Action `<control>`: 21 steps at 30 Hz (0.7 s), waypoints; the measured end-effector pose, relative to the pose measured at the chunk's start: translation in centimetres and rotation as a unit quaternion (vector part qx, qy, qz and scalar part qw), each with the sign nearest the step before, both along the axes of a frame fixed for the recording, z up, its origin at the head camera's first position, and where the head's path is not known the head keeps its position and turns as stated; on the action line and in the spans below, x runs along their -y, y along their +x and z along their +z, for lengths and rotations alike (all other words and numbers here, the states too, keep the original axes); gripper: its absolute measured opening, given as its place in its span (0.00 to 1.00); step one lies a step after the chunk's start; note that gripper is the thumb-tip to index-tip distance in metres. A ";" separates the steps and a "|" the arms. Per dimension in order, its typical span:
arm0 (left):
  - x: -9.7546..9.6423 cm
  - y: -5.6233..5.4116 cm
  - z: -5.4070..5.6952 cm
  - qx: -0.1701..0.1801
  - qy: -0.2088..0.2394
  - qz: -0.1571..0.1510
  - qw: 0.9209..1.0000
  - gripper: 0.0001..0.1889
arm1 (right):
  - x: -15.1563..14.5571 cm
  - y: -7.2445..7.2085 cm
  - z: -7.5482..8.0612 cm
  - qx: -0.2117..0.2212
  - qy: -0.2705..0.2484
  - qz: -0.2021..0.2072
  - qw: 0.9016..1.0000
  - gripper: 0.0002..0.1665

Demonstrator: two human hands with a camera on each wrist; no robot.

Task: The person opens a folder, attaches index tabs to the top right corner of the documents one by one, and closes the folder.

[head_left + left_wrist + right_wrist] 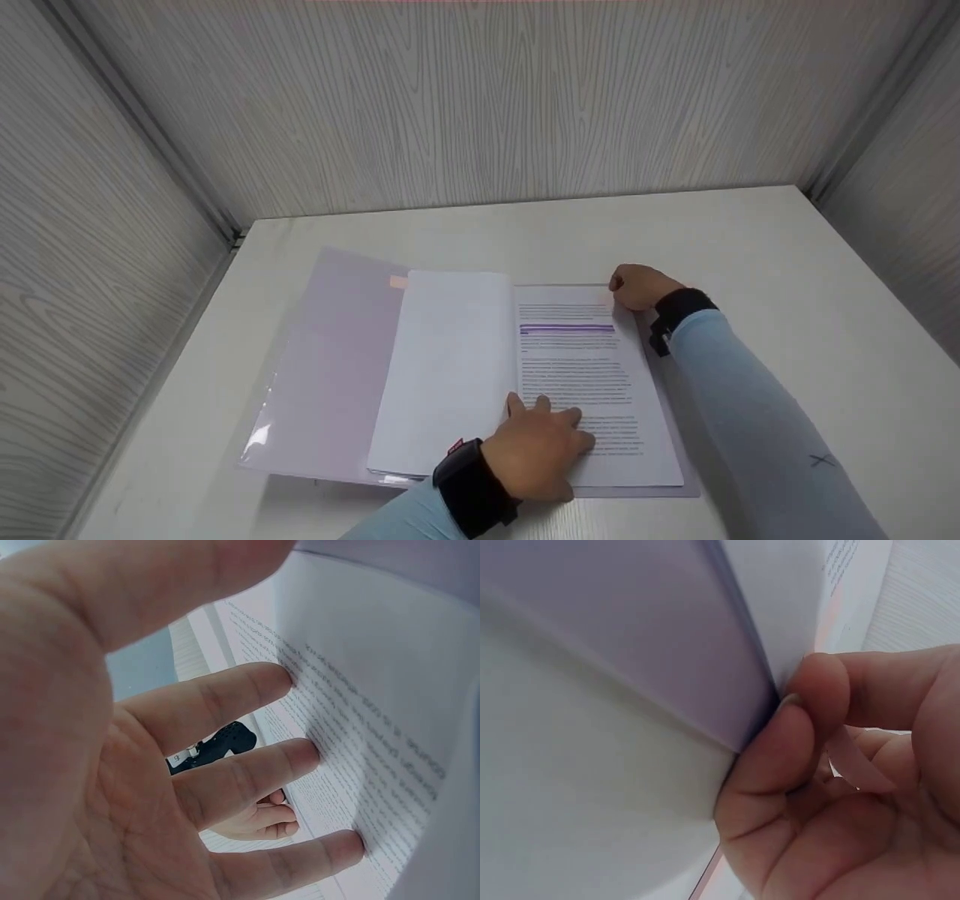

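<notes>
An open document folder with a translucent purple cover (334, 360) lies on the table. Its printed right page (577, 375) carries a purple highlighted line, and a blank white sheet (450, 360) is turned to the left. Fingers spread, my left hand (536, 454) rests its fingertips on the lower part of the printed page. At that page's upper right corner, my right hand (641, 286) pinches the edge between thumb and finger. A pink paper strip (859, 765) shows among the right fingers; how it is attached is hidden.
A peach sticky tab (398, 282) sticks out from the top left of the turned sheet. The white table (795, 300) is bordered by a wood-grain back panel (525, 105) and side panels. Purple cover edges extend past the pages.
</notes>
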State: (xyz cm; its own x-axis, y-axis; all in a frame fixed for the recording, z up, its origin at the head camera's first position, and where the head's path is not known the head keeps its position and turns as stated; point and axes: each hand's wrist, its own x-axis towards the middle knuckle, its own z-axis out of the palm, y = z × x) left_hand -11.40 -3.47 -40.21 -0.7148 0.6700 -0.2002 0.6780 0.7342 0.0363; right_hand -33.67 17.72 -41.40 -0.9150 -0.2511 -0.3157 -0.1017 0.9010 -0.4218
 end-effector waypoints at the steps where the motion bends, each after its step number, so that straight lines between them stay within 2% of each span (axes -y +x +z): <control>1: 0.0 0.0 0.0 0.001 0.001 0.000 1.000 0.27 | 0.1 0.1 0.0 -0.001 0.000 -0.001 1.000 0.19; 10: 0.1 0.0 -0.1 -0.003 0.006 -0.003 1.000 0.27 | 0.4 0.5 0.0 -0.030 0.005 -0.008 1.000 0.21; 21: 0.1 -0.1 0.0 -0.010 0.011 -0.011 1.000 0.26 | -0.4 -0.3 -0.3 0.002 0.002 0.015 1.000 0.28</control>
